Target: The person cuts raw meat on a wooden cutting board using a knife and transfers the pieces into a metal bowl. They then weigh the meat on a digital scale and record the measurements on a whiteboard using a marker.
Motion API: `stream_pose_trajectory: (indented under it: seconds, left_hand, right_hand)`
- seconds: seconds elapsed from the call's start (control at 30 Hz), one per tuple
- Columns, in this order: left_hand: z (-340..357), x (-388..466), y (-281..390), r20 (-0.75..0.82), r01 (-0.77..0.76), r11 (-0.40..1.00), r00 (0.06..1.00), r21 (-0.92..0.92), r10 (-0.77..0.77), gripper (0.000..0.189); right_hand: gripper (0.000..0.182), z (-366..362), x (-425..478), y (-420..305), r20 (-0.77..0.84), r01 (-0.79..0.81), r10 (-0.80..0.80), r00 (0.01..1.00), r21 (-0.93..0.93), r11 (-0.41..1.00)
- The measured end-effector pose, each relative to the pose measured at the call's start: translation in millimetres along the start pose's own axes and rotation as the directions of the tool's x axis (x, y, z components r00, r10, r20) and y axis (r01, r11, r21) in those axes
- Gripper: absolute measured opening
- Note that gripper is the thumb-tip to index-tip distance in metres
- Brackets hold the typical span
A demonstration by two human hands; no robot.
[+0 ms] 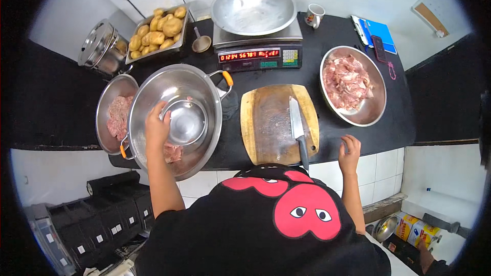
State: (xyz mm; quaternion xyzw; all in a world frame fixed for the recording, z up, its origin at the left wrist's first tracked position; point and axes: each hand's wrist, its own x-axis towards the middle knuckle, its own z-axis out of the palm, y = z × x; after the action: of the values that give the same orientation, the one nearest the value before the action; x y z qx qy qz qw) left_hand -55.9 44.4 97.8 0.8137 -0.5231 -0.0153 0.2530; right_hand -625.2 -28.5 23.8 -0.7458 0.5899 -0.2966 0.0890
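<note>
My left hand (pixel 156 122) reaches into a large steel basin (pixel 153 92) with orange-sleeved handles. Its thumb and fingers grip the rim of a small metal bowl (pixel 188 122) inside. Some raw meat (pixel 172 153) lies in the basin below the bowl, partly hidden by my forearm. Over the table's front edge at the right, my right hand (pixel 350 151) is empty with fingers loosely bent. A kitchen knife (pixel 296 119) with a grey handle rests on the wooden cutting board (pixel 264 122). A steel bowl (pixel 378 99) of raw meat pieces (pixel 347 82) stands beyond my right hand.
A digital scale (pixel 259 55) carries a wide metal pan (pixel 253 9). Potatoes (pixel 157 32) fill a steel tray; a lidded pot (pixel 103 48) and a bowl of ground meat (pixel 119 117) stand left. A mug (pixel 315 15) and phone (pixel 379 48) lie behind. Another person's hand (pixel 424 253) shows lower right.
</note>
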Motion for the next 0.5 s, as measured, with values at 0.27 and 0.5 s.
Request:
stream_pose_trajectory:
  seconds: [0.27, 0.5]
  left_hand:
    - [-6.9, -16.9, 37.6, -0.043, -0.004, 0.999, 0.999, 0.036, 0.006, 0.032]
    - [35.7, -0.9, 209.7, 0.049, -0.221, 0.952, 0.971, -0.210, 0.236, 0.050]
  right_hand:
    - [0.028, -1.1, -12.3, 114.3, -0.163, -0.251, 0.234, 0.958, -0.094, 0.963]
    - [0.047, 28.4, 11.7, 165.7, -0.303, -0.322, 0.297, 0.905, -0.035, 0.946]
